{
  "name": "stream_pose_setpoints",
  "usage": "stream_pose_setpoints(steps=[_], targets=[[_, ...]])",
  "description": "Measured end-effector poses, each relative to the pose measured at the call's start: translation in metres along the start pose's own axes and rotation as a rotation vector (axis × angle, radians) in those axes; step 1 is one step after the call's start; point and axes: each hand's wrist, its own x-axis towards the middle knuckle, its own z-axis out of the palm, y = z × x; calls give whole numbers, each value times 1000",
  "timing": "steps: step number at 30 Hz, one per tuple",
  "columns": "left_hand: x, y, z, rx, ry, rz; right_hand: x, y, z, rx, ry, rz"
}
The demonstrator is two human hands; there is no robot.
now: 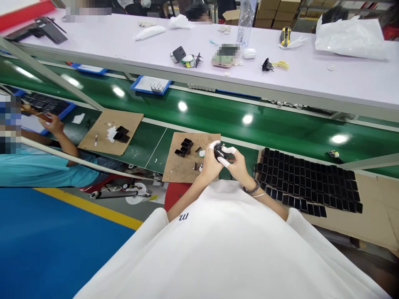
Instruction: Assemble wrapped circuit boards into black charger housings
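Note:
Above the brown cardboard mat (171,168), a small black charger housing (220,152) is held between both hands. My left hand (212,164) grips its left side, and my right hand (238,166) closes on the right side with thumb and fingers. White finger cots cover several fingertips. Part of the housing is hidden by the fingers. Just left of the hands, a small circuit board (202,153) and another small part with wires (198,167) lie on the mat. Several empty-looking black housings (186,144) stand at the mat's far left.
Rows of black housings (308,176) fill cardboard on the right. A loose circuit board (334,154) lies behind them. The green conveyor (215,108) runs beyond, under a raised white shelf (124,45). At left, a co-worker's hand (54,124) is near a second cardboard mat (106,118).

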Motion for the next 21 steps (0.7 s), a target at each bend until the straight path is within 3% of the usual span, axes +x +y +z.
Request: stream_pose_setpoints(steps=[4,7,11,16,21], targets=[[2,-40,-13,98,-233,-203,31,56,4,-141,-50,44],[-12,-77,-35,169,-217,-346,67,96,17,-241,-57,49],[-51,-115,-70,198,-172,-465,109,137,45,-344,-72,27],[-80,-138,-95,226,-154,-522,104,188,69,-430,-119,13],[-48,-150,-85,348,-178,-612,99,227,75,-501,-179,13]])
